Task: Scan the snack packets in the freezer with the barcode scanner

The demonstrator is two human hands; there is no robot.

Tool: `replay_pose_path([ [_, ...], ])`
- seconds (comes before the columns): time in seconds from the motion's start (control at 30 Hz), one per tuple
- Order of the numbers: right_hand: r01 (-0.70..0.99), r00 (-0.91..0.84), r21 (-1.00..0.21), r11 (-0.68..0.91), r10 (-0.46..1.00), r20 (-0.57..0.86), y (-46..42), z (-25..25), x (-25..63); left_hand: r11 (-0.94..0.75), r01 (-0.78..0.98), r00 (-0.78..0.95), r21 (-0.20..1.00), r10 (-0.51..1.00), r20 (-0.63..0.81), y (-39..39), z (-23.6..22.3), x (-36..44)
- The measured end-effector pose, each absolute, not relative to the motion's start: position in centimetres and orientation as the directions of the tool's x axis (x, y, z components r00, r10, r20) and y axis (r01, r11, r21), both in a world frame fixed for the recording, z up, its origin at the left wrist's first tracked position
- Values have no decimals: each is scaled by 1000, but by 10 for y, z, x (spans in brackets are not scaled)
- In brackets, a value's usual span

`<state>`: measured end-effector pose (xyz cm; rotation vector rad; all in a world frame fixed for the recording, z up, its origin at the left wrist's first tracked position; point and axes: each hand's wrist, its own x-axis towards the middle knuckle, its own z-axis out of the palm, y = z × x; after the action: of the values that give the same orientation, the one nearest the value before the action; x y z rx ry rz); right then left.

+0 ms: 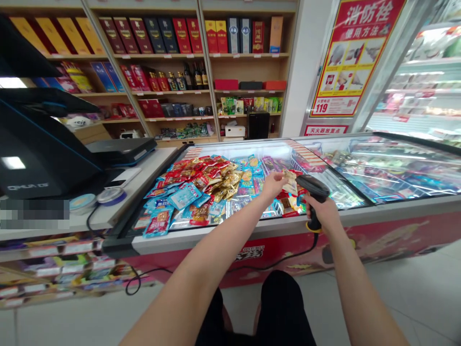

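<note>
Left hand (273, 186) pinching a snack packet (290, 182); right hand (325, 215) clenched around a corded barcode scanner (312, 191), its nose just beside the packet, both above a glass-topped freezer (230, 231) of packaged snacks (196, 192).

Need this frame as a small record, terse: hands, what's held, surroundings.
left hand: holds a small snack packet
right hand: holds a black corded barcode scanner
below hands: glass-topped chest freezer full of snack packets
beyond: wooden shelves of boxed liquor and bottles
left: white checkout counter
</note>
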<state>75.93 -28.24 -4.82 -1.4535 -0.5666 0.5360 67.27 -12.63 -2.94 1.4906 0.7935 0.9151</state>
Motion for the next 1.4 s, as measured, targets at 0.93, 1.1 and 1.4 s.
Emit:
replay_pose_path([
  [0.93, 121, 554, -993, 18, 829, 82, -245, -49, 658, -381, 798, 194, 466, 896, 400, -28, 0, 396],
  [1.1, 125, 509, -992, -34, 860, 35, -235, -46, 621, -290, 877, 201, 383, 945, 257, -29, -6, 351],
  [1.4, 201, 435, -975, -100, 900, -2, -235, -37, 581, -257, 699, 133, 667, 964, 232, -46, -15, 346],
])
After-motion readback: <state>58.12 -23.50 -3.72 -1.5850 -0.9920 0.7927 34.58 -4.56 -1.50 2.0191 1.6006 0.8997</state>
